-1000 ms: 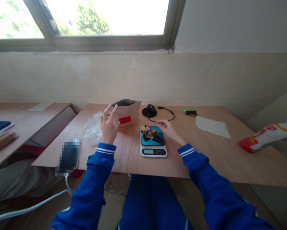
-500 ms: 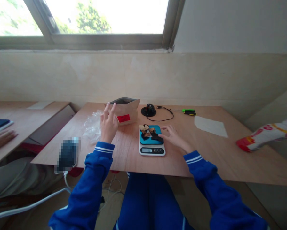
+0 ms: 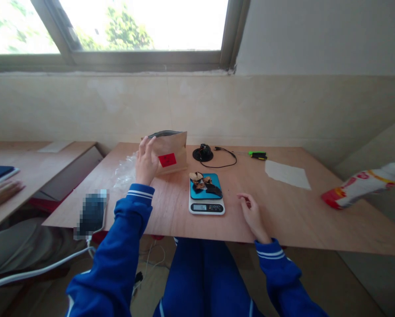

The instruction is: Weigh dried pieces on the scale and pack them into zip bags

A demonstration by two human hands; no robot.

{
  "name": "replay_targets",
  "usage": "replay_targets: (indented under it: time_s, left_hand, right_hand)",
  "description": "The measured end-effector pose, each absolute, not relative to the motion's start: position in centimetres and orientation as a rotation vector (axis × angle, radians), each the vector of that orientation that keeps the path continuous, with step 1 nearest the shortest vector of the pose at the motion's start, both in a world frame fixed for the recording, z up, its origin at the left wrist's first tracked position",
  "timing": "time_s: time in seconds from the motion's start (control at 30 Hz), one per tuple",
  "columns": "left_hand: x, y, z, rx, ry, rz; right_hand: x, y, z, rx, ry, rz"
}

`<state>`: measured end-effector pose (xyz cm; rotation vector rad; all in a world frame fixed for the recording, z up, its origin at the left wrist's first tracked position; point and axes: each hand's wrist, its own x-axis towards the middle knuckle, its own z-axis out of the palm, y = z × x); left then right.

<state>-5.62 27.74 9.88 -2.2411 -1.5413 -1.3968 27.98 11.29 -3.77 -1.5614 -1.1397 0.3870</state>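
Note:
My left hand is at the left edge of an upright brown paper bag with a red label, its fingers closed on the edge near the bag's open top. A white kitchen scale with a lit display stands before me. Several brown and dark dried pieces lie on its blue top. To the right of the scale, apart from it, my right hand is low over the table, fingers loosely curled and apart, with nothing visible in them.
Crumpled clear plastic lies left of the bag. Behind the scale are a black round-based device with a cable, screwdrivers and white paper. A bottle is at right, a blurred phone at left. Another person's hand rests farther left.
My right hand has left the dried pieces on the scale and drawn back to the right, toward me. The bag has shifted slightly left and up with my left hand.

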Motion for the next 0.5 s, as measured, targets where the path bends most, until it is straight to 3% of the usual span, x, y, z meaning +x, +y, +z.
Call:
replay_targets:
  time_s: [0.33,0.5]
  left_hand:
    - [-5.5,27.0,9.7,-2.281,-1.560,-1.328]
    - [-5.8,26.9,8.7,-2.317,-1.480,-1.472]
  right_hand:
    - [28.4,11.3,-4.0,-1.518,-1.071,0.419]
    - [28.5,11.3,-4.0,-1.512,-1.072,0.430]
